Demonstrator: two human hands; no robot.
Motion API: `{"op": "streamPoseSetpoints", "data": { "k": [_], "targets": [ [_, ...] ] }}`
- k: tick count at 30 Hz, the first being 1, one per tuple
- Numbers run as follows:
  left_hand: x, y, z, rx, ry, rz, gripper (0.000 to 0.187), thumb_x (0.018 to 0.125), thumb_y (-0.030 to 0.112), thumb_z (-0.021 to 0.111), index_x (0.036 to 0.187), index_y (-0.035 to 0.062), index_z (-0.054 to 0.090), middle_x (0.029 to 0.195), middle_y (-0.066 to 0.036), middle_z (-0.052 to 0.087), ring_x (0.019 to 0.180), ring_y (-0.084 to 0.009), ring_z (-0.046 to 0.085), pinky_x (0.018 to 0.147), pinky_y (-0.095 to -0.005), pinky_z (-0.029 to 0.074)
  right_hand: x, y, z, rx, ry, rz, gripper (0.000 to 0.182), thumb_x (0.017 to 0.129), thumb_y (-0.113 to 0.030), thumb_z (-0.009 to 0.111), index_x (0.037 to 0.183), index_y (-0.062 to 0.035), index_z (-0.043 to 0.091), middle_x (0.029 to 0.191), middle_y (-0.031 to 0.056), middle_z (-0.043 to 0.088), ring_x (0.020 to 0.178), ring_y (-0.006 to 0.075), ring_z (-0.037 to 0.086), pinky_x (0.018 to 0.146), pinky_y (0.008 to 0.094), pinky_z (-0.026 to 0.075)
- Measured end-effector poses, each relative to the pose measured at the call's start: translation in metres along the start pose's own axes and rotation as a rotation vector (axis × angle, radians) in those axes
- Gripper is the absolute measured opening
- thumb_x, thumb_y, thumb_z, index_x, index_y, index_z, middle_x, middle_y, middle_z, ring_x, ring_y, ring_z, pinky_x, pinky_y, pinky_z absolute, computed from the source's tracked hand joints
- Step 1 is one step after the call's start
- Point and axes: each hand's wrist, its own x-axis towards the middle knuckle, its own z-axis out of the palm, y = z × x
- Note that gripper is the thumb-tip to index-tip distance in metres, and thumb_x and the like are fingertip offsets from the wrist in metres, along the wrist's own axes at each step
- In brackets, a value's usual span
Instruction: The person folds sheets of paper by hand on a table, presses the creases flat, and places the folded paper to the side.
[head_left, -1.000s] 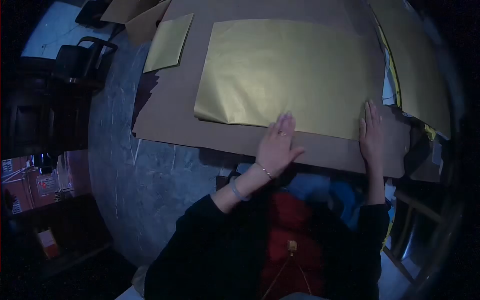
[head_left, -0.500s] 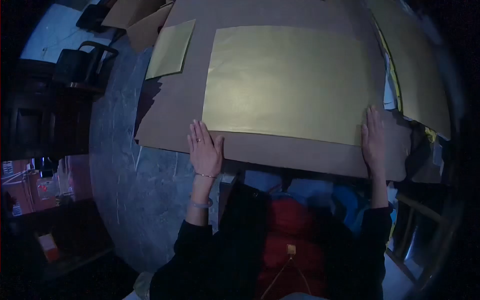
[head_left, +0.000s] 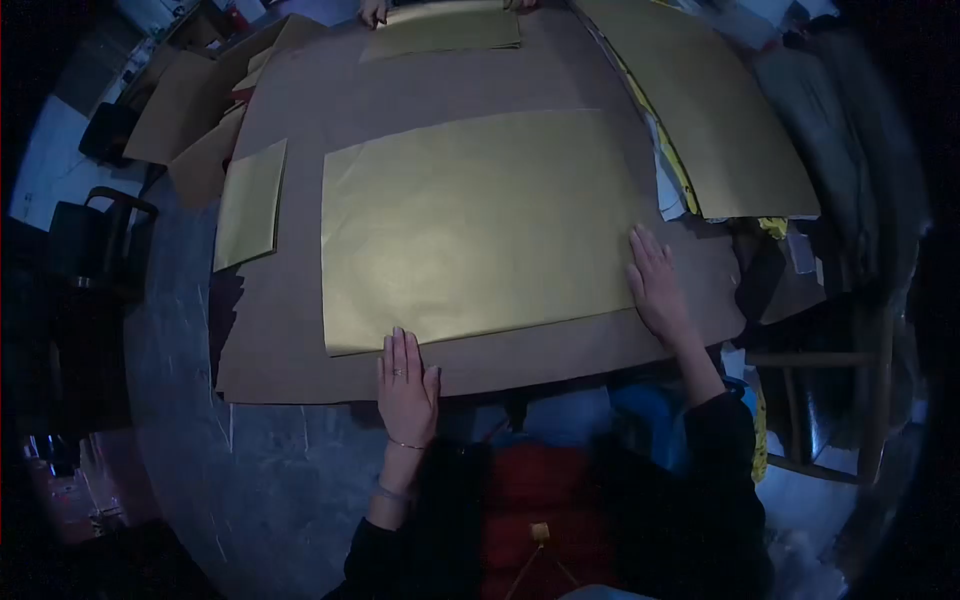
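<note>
A large gold sheet, seemingly paper, lies flat on a brown board-covered table. My left hand lies flat with its fingers stretched out, the fingertips at the sheet's near edge, some way right of the left corner. At the sheet's right edge, close to the near corner, rests my right hand, its fingers extended and angled to the left. Neither hand grips anything.
A smaller gold piece lies to the left. A broad gold stack covers the right side. Across the table, another person's hands are at a gold sheet. Cardboard boxes stand at the far left; a chair is at right.
The camera view has shifted, bringing the other person's hands into sight. My left hand has slid right along the near edge from the left corner. My right hand has tilted leftward.
</note>
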Motion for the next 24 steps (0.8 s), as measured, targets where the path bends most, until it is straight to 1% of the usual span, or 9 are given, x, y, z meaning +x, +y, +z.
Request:
{"op": "streamPoseSetpoints", "data": {
  "k": [1, 2, 5, 10, 12, 14, 18, 20, 24],
  "targets": [
    [-0.0006, 0.0009, 0.0020, 0.013, 0.022, -0.003, 0.054, 0.093, 0.029, 0.046, 0.140, 0.0048, 0.033, 0.146, -0.016, 0.029, 0.134, -0.0339, 0.029, 0.106, -0.0471, 0.027, -0.0004, 0.0012, 0.0021, 0.013, -0.007, -0.001, 0.049, 0.096, -0.026, 0.035, 0.140, -0.0056, 0.031, 0.147, 0.0115, 0.029, 0.136, 0.0269, 0.026, 0.112, 0.0431, 0.019],
    [0.0004, 0.0015, 0.0006, 0.006, 0.028, 0.011, 0.054, 0.093, 0.029, 0.046, 0.140, 0.0048, 0.033, 0.146, -0.016, 0.029, 0.134, -0.0339, 0.029, 0.106, -0.0471, 0.027, -0.0007, 0.0028, 0.0046, 0.025, -0.015, -0.001, 0.049, 0.096, -0.027, 0.036, 0.140, -0.0055, 0.031, 0.147, 0.0111, 0.029, 0.136, 0.0261, 0.027, 0.112, 0.0433, 0.019],
    [0.0015, 0.0034, -0.0015, 0.030, 0.016, 0.014, 0.047, 0.093, 0.028, 0.046, 0.137, 0.0128, 0.041, 0.145, -0.018, 0.028, 0.132, -0.0367, 0.031, 0.105, -0.0491, 0.030, -0.0007, 0.0040, 0.0041, -0.010, 0.011, -0.011, 0.048, 0.096, -0.028, 0.039, 0.139, -0.0075, 0.034, 0.145, 0.0095, 0.032, 0.134, 0.0248, 0.030, 0.111, 0.0448, 0.019],
    [0.0025, 0.0047, -0.0043, 0.015, 0.020, 0.021, 0.047, 0.093, 0.028, 0.046, 0.137, 0.0137, 0.041, 0.144, -0.018, 0.030, 0.132, -0.0368, 0.031, 0.104, -0.0491, 0.030, 0.0017, -0.0006, -0.0015, -0.016, 0.000, 0.009, 0.046, 0.094, -0.025, 0.043, 0.138, -0.0104, 0.037, 0.143, 0.0078, 0.036, 0.132, 0.0243, 0.033, 0.110, 0.0474, 0.021],
    [0.0012, 0.0037, -0.0022, 0.022, -0.009, 0.011, 0.046, 0.096, 0.026, 0.042, 0.139, 0.0127, 0.038, 0.146, -0.018, 0.028, 0.134, -0.0362, 0.027, 0.107, -0.0481, 0.025, 0.0018, 0.0018, -0.0009, -0.023, 0.006, 0.003, 0.046, 0.094, -0.026, 0.042, 0.137, -0.0103, 0.037, 0.143, 0.0078, 0.036, 0.132, 0.0243, 0.033, 0.110, 0.0475, 0.021],
    [0.0012, 0.0050, -0.0041, 0.018, -0.023, 0.007, 0.047, 0.095, 0.026, 0.043, 0.140, 0.0133, 0.037, 0.146, -0.018, 0.027, 0.134, -0.0363, 0.026, 0.108, -0.0481, 0.024, 0.0022, 0.0009, 0.0003, -0.027, -0.012, 0.029, 0.046, 0.095, -0.027, 0.040, 0.137, -0.0101, 0.037, 0.143, 0.0079, 0.036, 0.133, 0.0241, 0.033, 0.110, 0.0479, 0.019],
    [0.0020, 0.0050, -0.0018, 0.021, -0.033, -0.001, 0.047, 0.096, 0.028, 0.041, 0.140, 0.0133, 0.037, 0.146, -0.019, 0.028, 0.134, -0.0372, 0.027, 0.107, -0.0484, 0.026, -0.0002, 0.0036, 0.0063, -0.022, 0.028, 0.009, 0.046, 0.094, -0.026, 0.040, 0.137, -0.0104, 0.037, 0.144, 0.0075, 0.035, 0.133, 0.0239, 0.033, 0.111, 0.0475, 0.019],
    [0.0015, 0.0037, -0.0002, 0.057, 0.017, 0.016, 0.048, 0.093, 0.029, 0.047, 0.138, 0.0154, 0.040, 0.145, -0.017, 0.029, 0.132, -0.0350, 0.031, 0.104, -0.0495, 0.030, -0.0020, 0.0031, 0.0065, -0.026, 0.053, -0.007, 0.046, 0.095, -0.027, 0.038, 0.138, -0.0106, 0.036, 0.144, 0.0068, 0.035, 0.133, 0.0237, 0.033, 0.111, 0.0467, 0.019],
    [0.0011, 0.0036, -0.0010, 0.055, 0.016, 0.023, 0.047, 0.093, 0.029, 0.046, 0.138, 0.0154, 0.040, 0.145, -0.017, 0.030, 0.132, -0.0349, 0.031, 0.104, -0.0492, 0.030, -0.0016, 0.0006, 0.0032, -0.024, 0.022, 0.013, 0.046, 0.095, -0.027, 0.038, 0.138, -0.0099, 0.036, 0.144, 0.0073, 0.034, 0.133, 0.0237, 0.032, 0.111, 0.0463, 0.019]
  ]
}}
